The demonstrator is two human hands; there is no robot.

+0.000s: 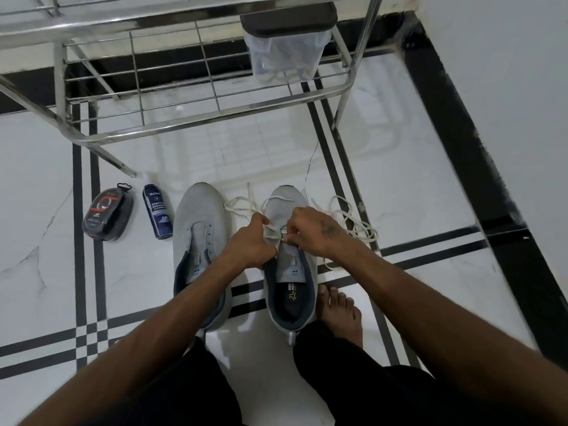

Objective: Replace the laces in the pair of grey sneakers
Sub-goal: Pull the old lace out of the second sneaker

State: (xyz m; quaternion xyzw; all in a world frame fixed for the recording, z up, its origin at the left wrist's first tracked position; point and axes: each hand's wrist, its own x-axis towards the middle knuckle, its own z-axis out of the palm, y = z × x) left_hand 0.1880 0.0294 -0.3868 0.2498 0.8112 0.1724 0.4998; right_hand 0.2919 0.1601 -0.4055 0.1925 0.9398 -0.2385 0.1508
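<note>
While 2 mesh sneakers [201,229] stand, left hand [249,241] and right hand [313,232] seemingly pinching flat lace [273,233].

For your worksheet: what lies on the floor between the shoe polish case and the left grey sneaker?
In the head view, a dark blue sneaker cleaner bottle lies between shoe polish case and left sneaker.

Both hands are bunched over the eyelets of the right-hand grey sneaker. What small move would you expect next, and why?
Probably drawing the white flat lace through the eyelet. The left hand grips the eyelet flap of the grey mesh sneaker being laced, the right hand pinches the lace at an eyelet, and much slack lies loose on the white marble floor. The other grey sneaker has no lace yet.
</note>
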